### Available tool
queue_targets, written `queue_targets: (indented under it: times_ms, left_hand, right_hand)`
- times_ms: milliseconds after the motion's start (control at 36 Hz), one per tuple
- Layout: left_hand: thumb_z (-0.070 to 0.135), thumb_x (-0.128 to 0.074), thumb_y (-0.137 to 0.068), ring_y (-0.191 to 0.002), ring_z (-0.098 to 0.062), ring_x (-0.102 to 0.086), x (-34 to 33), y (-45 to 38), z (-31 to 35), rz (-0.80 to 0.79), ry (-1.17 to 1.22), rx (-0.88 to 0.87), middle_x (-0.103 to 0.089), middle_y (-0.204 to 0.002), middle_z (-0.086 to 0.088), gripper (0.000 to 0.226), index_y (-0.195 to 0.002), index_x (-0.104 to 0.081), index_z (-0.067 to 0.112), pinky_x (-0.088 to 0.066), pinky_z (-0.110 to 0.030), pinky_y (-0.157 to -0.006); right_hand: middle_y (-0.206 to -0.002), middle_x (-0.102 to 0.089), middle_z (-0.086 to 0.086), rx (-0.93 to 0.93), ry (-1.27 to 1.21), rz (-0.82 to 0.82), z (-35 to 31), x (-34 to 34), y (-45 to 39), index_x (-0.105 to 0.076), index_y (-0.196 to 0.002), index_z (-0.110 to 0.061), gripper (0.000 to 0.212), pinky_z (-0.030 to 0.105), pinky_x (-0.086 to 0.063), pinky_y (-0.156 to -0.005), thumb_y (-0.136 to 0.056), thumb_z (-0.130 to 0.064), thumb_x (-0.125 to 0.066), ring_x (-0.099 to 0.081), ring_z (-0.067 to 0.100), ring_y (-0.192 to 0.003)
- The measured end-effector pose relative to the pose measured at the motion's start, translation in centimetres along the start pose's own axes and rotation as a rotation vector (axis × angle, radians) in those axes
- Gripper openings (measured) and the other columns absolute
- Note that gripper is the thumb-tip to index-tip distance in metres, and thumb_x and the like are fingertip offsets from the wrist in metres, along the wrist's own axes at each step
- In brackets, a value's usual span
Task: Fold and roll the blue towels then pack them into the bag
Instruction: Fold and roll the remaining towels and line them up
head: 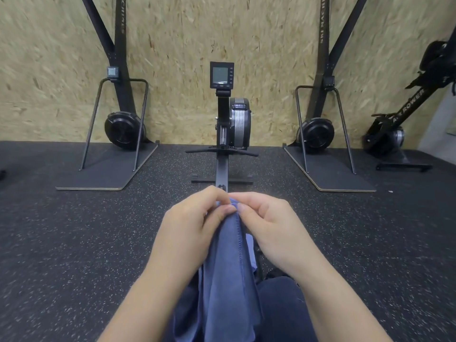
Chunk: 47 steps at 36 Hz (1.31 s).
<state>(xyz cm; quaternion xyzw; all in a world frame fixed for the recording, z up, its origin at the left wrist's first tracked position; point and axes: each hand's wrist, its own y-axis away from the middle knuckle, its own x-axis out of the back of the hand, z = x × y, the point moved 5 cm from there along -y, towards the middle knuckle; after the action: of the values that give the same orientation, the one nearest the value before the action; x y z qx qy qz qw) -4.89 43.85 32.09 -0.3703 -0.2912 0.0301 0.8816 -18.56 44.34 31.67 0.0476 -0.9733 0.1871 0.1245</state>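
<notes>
The left hand (195, 218) and the right hand (267, 222) meet at the top end of one blue towel (228, 272), held up in front of the person above the floor (74, 243). Each grip is closed on the cloth: the left thumb and curled fingers pinch the upper edge from the left, and the right thumb and forefinger pinch the same edge from the right, fingertips nearly touching.

The towel is a mid-blue, matte fabric. It hangs down in a long narrow drape, gathered at the top and widening toward the lower edge of the view. A stitched hem runs down its length just right of centre. Soft vertical folds show on both sides, and a paler blue layer shows behind the right edge. The lower part lies over the person's dark blue trousers (283, 309).

The floor is dark speckled rubber. A rowing machine (234, 119) stands straight ahead against a chipboard wall (185, 33), with a ski machine (121, 124) on either side.
</notes>
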Motion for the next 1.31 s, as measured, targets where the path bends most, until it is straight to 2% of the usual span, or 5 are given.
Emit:
queue_targets:
  times_ms: [472, 667, 778, 972, 1306]
  left_hand:
    - [0.054, -0.052, -0.076, -0.064, -0.004, -0.053, 0.3, 0.1, -0.2, 0.061, 0.014, 0.018, -0.060, -0.077, 0.020, 0.016, -0.085, -0.053, 0.041, -0.050, -0.037, -0.063]
    - [0.036, -0.078, -0.071, -0.057, -0.002, -0.050, 0.2, -0.2, -0.7, 0.112, 0.210, 0.151, -0.060, -0.064, 0.017, 0.019, -0.071, -0.059, 0.030, -0.036, -0.012, -0.055]
    - [0.019, -0.075, -0.080, -0.059, 0.002, -0.053, -0.2, -0.3, -1.1, 0.087, 0.200, 0.149, -0.061, -0.063, 0.021, 0.024, -0.064, -0.061, 0.030, -0.037, -0.009, -0.059]
    - [0.032, -0.065, -0.083, -0.072, -0.002, -0.058, -1.2, -1.1, -1.6, -0.042, 0.106, 0.080, -0.063, -0.082, 0.023, 0.007, -0.082, -0.058, 0.034, -0.043, -0.017, -0.066]
    - [0.032, -0.051, -0.096, -0.088, -0.017, -0.057, -2.8, -0.7, -4.7, -0.275, -0.281, 0.136, -0.064, -0.088, 0.011, 0.008, -0.103, -0.053, 0.031, -0.044, -0.035, -0.075]
  right_hand:
    - [-0.107, -0.072, -0.005, -0.039, -0.050, -0.062, 0.2, -0.3, 0.1, -0.070, -0.114, -0.017, 0.033, 0.042, -0.048, -0.099, -0.098, -0.003, -0.044, -0.065, 0.011, -0.106]
    - [-0.105, -0.073, 0.005, -0.071, -0.212, -0.072, 0.6, -0.3, -0.1, -0.067, -0.113, -0.008, 0.029, 0.028, -0.051, -0.095, -0.088, 0.004, -0.061, -0.067, 0.012, -0.103]
    - [-0.099, -0.074, 0.001, -0.049, -0.198, 0.019, 1.2, -0.2, -0.5, -0.071, -0.103, -0.012, 0.024, 0.025, -0.053, -0.091, -0.089, 0.003, -0.061, -0.069, 0.012, -0.097]
    - [-0.076, -0.071, -0.019, 0.053, -0.074, 0.207, 0.6, 0.9, -1.5, -0.068, -0.082, -0.024, 0.028, 0.005, -0.042, -0.068, -0.091, 0.000, -0.058, -0.064, -0.009, -0.073]
    - [-0.074, -0.071, -0.014, 0.078, -0.200, 0.471, 1.2, 5.3, -3.0, -0.067, -0.087, -0.022, 0.024, 0.012, -0.046, -0.066, -0.096, -0.004, -0.053, -0.063, -0.003, -0.072]
